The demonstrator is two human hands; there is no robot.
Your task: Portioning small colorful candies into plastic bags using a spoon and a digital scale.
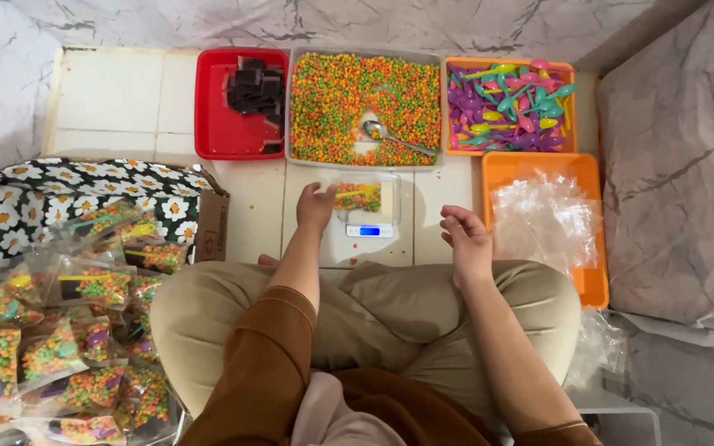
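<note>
I sit cross-legged on a tiled floor. My left hand reaches forward and grips the left edge of a clear bag of coloured cereal pellets lying on a small white scale with a blue display. My right hand hovers above my right knee, fingers loosely curled, holding nothing. Beyond the scale stands a grey tray of orange, green and yellow pellets with a metal spoon lying in it.
A red tray with dark blocks sits at the back left. An orange basket of coloured plastic spoons is at the back right, an orange tray of clear bags below it. A flower-patterned box of filled bags is at my left.
</note>
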